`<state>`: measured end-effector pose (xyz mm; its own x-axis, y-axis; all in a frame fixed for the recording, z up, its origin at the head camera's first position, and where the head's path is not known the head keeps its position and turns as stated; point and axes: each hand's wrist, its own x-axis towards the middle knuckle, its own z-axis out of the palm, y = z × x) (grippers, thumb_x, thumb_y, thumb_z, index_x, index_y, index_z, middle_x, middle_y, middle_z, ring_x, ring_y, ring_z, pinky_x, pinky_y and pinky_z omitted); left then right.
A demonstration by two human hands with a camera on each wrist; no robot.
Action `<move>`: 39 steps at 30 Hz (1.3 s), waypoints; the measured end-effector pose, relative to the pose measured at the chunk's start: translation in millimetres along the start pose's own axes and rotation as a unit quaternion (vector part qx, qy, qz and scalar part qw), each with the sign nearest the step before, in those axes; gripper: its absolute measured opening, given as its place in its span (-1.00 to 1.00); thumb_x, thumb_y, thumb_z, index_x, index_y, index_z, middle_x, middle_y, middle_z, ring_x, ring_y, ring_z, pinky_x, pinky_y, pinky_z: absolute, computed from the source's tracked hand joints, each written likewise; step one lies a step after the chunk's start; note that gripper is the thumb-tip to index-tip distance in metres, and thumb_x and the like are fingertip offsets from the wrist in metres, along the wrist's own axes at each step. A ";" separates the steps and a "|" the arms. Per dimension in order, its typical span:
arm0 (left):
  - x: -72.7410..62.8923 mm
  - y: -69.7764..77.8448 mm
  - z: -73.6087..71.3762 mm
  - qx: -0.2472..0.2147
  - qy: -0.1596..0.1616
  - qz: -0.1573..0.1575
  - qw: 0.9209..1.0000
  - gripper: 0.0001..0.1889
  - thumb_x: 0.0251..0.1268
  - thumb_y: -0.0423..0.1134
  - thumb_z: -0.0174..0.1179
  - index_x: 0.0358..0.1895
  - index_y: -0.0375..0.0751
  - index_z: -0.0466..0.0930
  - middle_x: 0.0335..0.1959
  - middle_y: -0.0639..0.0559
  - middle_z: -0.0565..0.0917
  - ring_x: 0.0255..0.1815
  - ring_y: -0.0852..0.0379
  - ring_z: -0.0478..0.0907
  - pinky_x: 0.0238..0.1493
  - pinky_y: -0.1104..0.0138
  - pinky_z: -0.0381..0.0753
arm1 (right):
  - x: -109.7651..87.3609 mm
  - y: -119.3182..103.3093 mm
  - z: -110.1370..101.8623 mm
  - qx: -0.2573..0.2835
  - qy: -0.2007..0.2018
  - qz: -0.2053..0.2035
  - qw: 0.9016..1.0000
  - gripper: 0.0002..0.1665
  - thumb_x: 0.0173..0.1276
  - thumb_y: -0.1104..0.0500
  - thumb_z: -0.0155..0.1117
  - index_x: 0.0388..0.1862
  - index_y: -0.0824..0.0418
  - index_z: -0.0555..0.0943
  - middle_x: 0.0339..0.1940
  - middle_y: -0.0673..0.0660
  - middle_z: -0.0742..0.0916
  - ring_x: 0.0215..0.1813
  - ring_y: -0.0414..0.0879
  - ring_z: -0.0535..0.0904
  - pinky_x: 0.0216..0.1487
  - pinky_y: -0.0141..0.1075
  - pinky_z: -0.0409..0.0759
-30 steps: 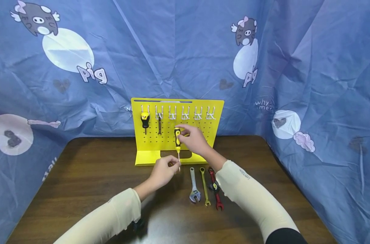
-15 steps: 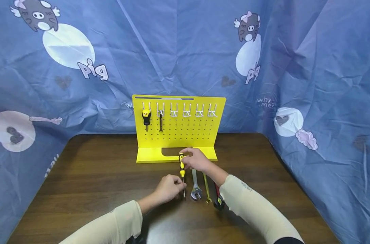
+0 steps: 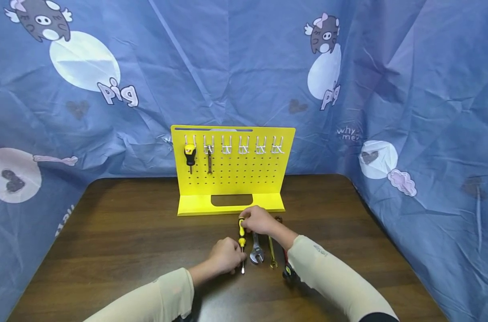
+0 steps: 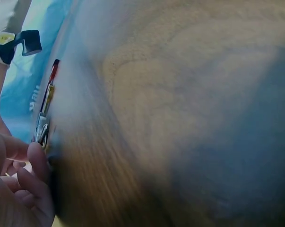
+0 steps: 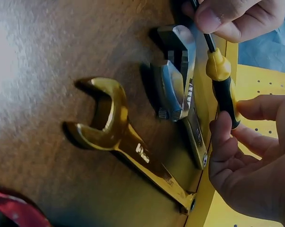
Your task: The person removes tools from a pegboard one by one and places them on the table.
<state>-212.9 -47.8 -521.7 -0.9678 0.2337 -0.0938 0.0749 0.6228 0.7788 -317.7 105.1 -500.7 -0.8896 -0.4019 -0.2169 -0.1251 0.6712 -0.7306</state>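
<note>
A yellow-and-black screwdriver point(image 3: 241, 241) lies in line with the wrenches, low over the table in front of the pegboard, its tip toward me. My right hand point(image 3: 260, 220) pinches the end of its handle between thumb and fingers. On the thin shaft, the thumb and fingers of my left hand point(image 3: 227, 256) pinch just below the yellow collar. Just right of it lies a silver adjustable wrench point(image 3: 257, 255), partly covered by my right hand. Beside that is a gold wrench point(image 5: 137, 151), and a red wrench point(image 5: 19, 210) shows only in part.
Behind the hands stands a yellow pegboard point(image 3: 193, 205) with a row of wire hooks. A stubby screwdriver point(image 3: 190, 154) and a small dark wrench point(image 3: 210, 163) hang on its two leftmost hooks. A blue printed cloth point(image 3: 260, 67) surrounds the wooden table point(image 3: 119, 232).
Both hands have brought the screwdriver down from in front of the pegboard toward me, to a low place beside the adjustable wrench. The grip of both hands stays on it.
</note>
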 end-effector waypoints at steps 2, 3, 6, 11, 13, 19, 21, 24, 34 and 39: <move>0.0 0.6 -0.3 0.010 0.006 0.005 1.000 -0.66 0.13 -0.30 0.32 -0.76 -0.06 0.47 -0.89 0.24 0.45 -0.92 0.30 0.44 -0.82 0.40 0.41 | 2.4 -1.6 0.1 -0.027 -0.001 -0.003 1.000 -0.71 0.32 0.25 0.28 0.00 0.29 0.71 -0.39 0.06 0.71 -0.47 -0.15 0.59 -0.47 -0.32 0.54; 0.1 1.2 -0.6 0.013 0.007 0.005 1.000 -0.66 0.13 -0.30 0.31 -0.76 -0.06 0.47 -0.89 0.24 0.45 -0.92 0.30 0.44 -0.81 0.40 0.41 | 3.2 -2.9 -0.1 -0.040 -0.002 -0.004 0.999 -0.71 0.32 0.25 0.29 0.00 0.28 0.71 -0.40 0.04 0.71 -0.48 -0.16 0.56 -0.48 -0.33 0.52; 1.0 2.5 -0.3 0.031 0.009 0.005 0.999 -0.67 0.12 -0.29 0.31 -0.75 -0.05 0.46 -0.91 0.23 0.45 -0.92 0.30 0.45 -0.79 0.39 0.42 | 5.2 -5.6 -0.4 -0.071 -0.005 -0.006 0.997 -0.71 0.31 0.24 0.30 0.00 0.26 0.73 -0.40 0.04 0.69 -0.49 -0.16 0.50 -0.49 -0.33 0.45; 4.4 3.3 2.1 0.054 0.008 -0.002 0.998 -0.67 0.10 -0.29 0.32 -0.75 -0.05 0.46 -0.91 0.19 0.45 -0.93 0.30 0.45 -0.79 0.39 0.45 | 6.6 -8.1 -1.2 -0.111 -0.009 -0.015 0.994 -0.72 0.32 0.25 0.34 -0.01 0.27 0.75 -0.32 0.02 0.73 -0.41 -0.16 0.51 -0.42 -0.35 0.45; 5.6 3.3 2.8 0.057 0.008 -0.004 0.998 -0.68 0.10 -0.29 0.32 -0.75 -0.06 0.46 -0.90 0.18 0.46 -0.93 0.29 0.45 -0.80 0.39 0.46 | 6.5 -10.3 -2.6 -0.120 -0.010 -0.014 0.993 -0.73 0.32 0.26 0.35 -0.01 0.28 0.75 -0.26 0.04 0.76 -0.36 -0.14 0.54 -0.36 -0.33 0.50; 4.3 3.8 1.0 0.048 -0.004 -0.006 0.999 -0.65 0.15 -0.25 0.36 -0.75 -0.06 0.48 -0.90 0.19 0.46 -0.91 0.28 0.47 -0.78 0.41 0.43 | 9.2 -13.6 -7.5 -0.128 -0.013 -0.025 0.991 -0.70 0.36 0.24 0.33 0.04 0.29 0.73 -0.06 0.14 0.78 -0.20 -0.13 0.63 -0.17 -0.23 0.64; 4.3 3.9 -1.1 0.041 -0.010 -0.005 0.999 -0.64 0.16 -0.21 0.39 -0.74 -0.06 0.50 -0.90 0.20 0.46 -0.90 0.27 0.48 -0.77 0.39 0.43 | 10.7 -15.7 -9.9 -0.119 -0.002 -0.038 0.992 -0.69 0.38 0.24 0.30 0.06 0.30 0.71 -0.08 0.14 0.77 -0.28 -0.14 0.62 -0.24 -0.25 0.63; 7.0 3.9 -7.9 0.036 -0.013 -0.007 0.999 -0.62 0.17 -0.16 0.41 -0.74 -0.07 0.51 -0.89 0.19 0.46 -0.89 0.25 0.49 -0.76 0.37 0.41 | 13.9 -21.7 -13.7 -0.092 0.026 -0.061 0.994 -0.68 0.43 0.23 0.25 0.10 0.30 0.70 -0.09 0.13 0.76 -0.41 -0.14 0.55 -0.37 -0.28 0.57; 50.0 -17.1 -53.1 0.010 0.095 0.014 0.995 -0.84 0.30 -0.31 0.24 -0.47 -0.21 0.66 -0.79 0.12 0.54 -0.77 0.20 0.51 -0.61 0.32 0.46 | 37.2 -56.2 -12.3 0.006 0.141 -0.146 0.979 -0.70 0.51 0.21 0.19 0.14 0.22 0.68 -0.01 0.12 0.76 0.02 -0.05 0.66 -0.02 -0.18 0.64; 83.0 -31.1 -76.9 -0.070 0.167 0.016 0.983 -0.83 0.37 -0.38 0.19 -0.08 -0.35 0.68 -0.35 -0.08 0.69 -0.57 0.09 0.65 -0.51 0.34 0.57 | 50.6 -80.8 -13.8 0.036 0.164 -0.155 0.974 -0.53 0.47 0.23 0.19 0.34 0.19 0.55 -0.02 0.16 0.72 0.00 -0.01 0.67 -0.07 -0.22 0.66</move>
<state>-314.1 -105.2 -506.0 -0.9921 -0.0218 0.1233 0.0955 0.5047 0.8580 -358.6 39.2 -443.6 -0.9082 -0.3491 0.2307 -0.3885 0.4989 -0.7747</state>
